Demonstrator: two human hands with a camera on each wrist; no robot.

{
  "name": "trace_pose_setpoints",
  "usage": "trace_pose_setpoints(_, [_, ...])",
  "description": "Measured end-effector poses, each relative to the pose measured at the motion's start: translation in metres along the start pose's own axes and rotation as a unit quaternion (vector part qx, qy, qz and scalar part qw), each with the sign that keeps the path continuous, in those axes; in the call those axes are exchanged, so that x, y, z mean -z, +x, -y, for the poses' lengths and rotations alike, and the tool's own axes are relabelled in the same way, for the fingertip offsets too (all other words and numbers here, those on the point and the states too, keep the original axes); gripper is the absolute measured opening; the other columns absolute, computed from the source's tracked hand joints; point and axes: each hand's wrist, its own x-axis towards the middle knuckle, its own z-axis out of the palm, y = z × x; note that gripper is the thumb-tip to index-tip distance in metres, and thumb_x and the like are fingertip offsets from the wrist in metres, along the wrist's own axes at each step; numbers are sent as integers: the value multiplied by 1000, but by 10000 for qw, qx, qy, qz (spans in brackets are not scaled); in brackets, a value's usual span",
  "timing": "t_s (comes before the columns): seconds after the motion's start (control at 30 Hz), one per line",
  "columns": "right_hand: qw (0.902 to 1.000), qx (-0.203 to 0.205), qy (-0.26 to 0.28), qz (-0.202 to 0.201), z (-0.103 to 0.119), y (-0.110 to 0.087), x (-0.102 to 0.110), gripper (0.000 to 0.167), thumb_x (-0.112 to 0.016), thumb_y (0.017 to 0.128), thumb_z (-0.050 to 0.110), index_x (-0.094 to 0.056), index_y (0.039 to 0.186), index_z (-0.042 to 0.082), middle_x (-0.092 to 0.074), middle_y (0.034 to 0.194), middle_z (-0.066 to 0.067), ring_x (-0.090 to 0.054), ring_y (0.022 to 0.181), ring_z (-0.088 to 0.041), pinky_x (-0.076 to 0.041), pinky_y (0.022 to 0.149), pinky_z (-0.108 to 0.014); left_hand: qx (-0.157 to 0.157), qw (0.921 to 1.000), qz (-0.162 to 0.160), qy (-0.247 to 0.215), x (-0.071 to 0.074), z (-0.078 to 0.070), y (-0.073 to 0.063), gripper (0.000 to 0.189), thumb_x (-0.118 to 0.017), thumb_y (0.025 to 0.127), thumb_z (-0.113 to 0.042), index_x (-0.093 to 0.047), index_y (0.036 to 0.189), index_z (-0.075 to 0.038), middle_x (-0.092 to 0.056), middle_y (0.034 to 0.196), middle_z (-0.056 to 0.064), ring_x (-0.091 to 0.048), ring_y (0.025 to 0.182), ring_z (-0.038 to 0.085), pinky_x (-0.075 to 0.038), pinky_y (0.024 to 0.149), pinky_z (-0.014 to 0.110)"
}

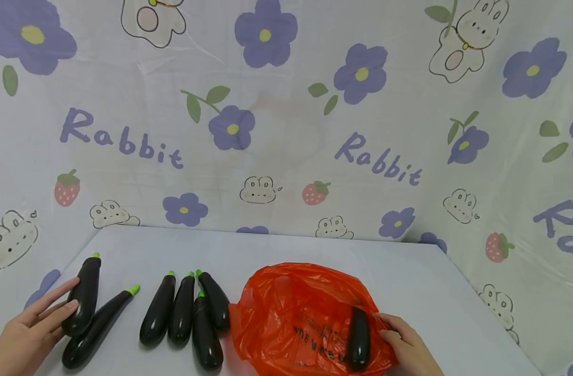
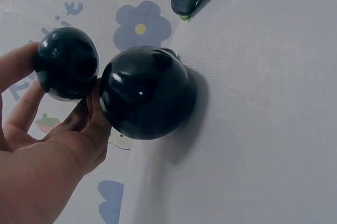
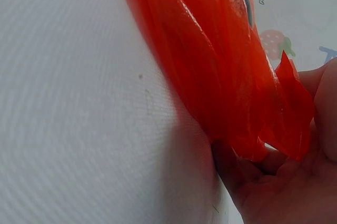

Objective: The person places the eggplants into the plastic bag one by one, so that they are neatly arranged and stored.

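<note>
At the table's left side my left hand (image 1: 35, 326) grips a dark eggplant (image 1: 85, 292) with a bright green stem between thumb and fingers. In the left wrist view that eggplant (image 2: 67, 65) shows blunt end on. Close beside it lies a second eggplant (image 1: 98, 331), which the held one overlaps in the head view. My right hand (image 1: 406, 342) pinches the right edge of a red plastic bag (image 1: 286, 297), spread wide with its mouth facing up. One eggplant (image 1: 359, 339) lies in the bag near that hand. The right wrist view shows the bag's gathered rim (image 3: 284, 113) between thumb and fingers.
Several more eggplants (image 1: 180, 310) lie grouped between my left hand and the bag, the rightmost right at the bag's edge. A patterned curtain (image 1: 286, 120) hangs behind the white table (image 1: 211, 243).
</note>
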Motion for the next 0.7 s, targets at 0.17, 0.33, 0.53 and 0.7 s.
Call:
trace_pose_setpoints(0.17, [9997, 53, -240, -16, 1, 1, 1, 41, -43, 103, 13, -44, 142, 3, -42, 141, -22, -52, 114, -38, -54, 83, -52, -3, 9999, 72, 125, -2, -3, -1, 77, -60, 97, -44, -15, 158, -34, 16, 159, 17, -2, 142, 48, -18, 105, 58])
trace_pose_setpoints(0.33, [9985, 45, -543, -71, 2, 1, 0, 41, -44, 102, 14, -44, 142, 3, -43, 141, -23, -52, 114, -38, -54, 84, -51, -8, 9992, 173, 367, -6, -9, -4, 76, -56, 99, -44, -10, 159, -31, 14, 159, 21, -7, 141, 50, -25, 102, 53])
trace_pose_setpoints(0.53, [9989, 39, -456, -67, 2, 0, -1, 42, -44, 102, 13, -44, 142, 2, -43, 140, -23, -53, 113, -38, -54, 82, -51, -16, 9988, 271, 404, -9, -17, -9, 80, -55, 99, -44, -6, 159, -27, 13, 159, 22, -10, 141, 49, -33, 100, 46])
trace_pose_setpoints(0.7, [9991, 43, -419, -53, 3, 0, -1, 42, -44, 102, 13, -44, 142, 2, -43, 140, -23, -54, 112, -38, -55, 81, -51, -63, 9986, 278, 446, -11, -18, -12, 80, -56, 99, -44, -7, 159, -25, 11, 159, 23, -14, 139, 47, -46, 94, 31])
